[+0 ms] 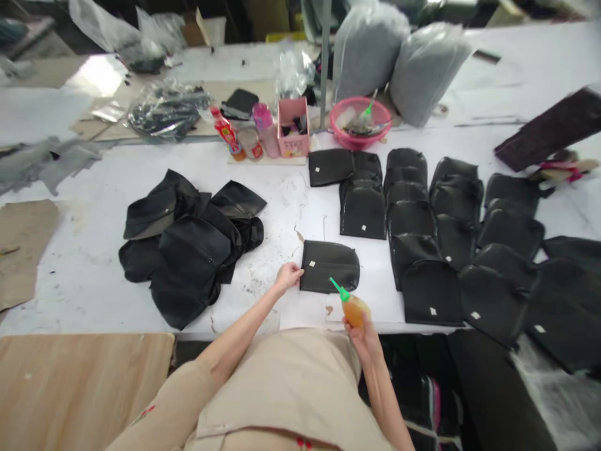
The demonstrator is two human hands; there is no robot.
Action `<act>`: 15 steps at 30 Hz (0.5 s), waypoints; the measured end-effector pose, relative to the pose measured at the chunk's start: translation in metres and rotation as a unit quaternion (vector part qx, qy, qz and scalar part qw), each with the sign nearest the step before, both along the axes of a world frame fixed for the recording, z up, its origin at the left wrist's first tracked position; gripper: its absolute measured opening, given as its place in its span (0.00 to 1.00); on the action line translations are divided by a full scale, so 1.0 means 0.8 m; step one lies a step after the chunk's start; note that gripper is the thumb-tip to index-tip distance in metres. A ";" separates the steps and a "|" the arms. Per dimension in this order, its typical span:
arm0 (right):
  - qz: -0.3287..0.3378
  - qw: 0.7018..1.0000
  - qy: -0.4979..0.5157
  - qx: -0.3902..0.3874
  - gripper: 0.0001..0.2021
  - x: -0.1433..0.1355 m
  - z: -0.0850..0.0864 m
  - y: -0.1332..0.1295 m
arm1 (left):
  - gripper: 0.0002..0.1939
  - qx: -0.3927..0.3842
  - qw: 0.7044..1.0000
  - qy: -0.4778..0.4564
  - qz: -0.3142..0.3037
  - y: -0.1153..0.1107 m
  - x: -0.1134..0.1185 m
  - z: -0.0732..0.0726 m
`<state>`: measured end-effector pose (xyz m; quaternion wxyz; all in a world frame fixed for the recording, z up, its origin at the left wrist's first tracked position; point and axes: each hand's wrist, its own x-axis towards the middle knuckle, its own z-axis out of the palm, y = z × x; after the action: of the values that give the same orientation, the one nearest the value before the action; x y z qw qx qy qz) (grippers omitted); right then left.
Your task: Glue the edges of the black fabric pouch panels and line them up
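A black leather-like piece (329,266) with a small white tag lies flat near the table's front edge. My left hand (288,276) pinches its left edge between the fingertips. In my right hand (365,338) is a bottle of amber liquid (355,311) with a green nozzle, tilted so that the nozzle points up and left over the piece's lower part. Whether the nozzle touches the piece I cannot tell. To the left lies a loose heap of black pieces (192,250). Overlapping rows of similar black pieces (413,216) cover the right side.
Behind stand a red-labelled bottle (227,133), a jar, a pink-capped bottle (265,130), a pink box (293,128) and a pink basket (360,139) beside a metal pole (325,69). Plastic-wrapped grey bundles (370,53) sit farther back. A dark long box (549,128) is at the right.
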<state>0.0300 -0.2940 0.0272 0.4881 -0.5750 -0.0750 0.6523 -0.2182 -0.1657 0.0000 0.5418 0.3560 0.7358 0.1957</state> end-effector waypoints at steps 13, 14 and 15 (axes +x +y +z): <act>-0.173 0.981 0.088 0.013 0.25 0.119 -0.054 0.011 | 0.19 0.096 0.917 -0.363 0.132 0.022 0.015 0.052; -0.167 0.983 0.076 0.009 0.25 0.121 -0.060 0.010 | 0.19 0.106 0.913 -0.371 0.133 0.033 0.014 0.061; -0.161 0.985 0.066 0.006 0.24 0.122 -0.065 0.008 | 0.19 0.118 0.908 -0.378 0.134 0.044 0.012 0.071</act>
<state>0.1278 -0.2876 -0.0250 0.5939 -0.5322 0.0471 0.6015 -0.2089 -0.1301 0.0568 0.7023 0.2144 0.4882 0.4717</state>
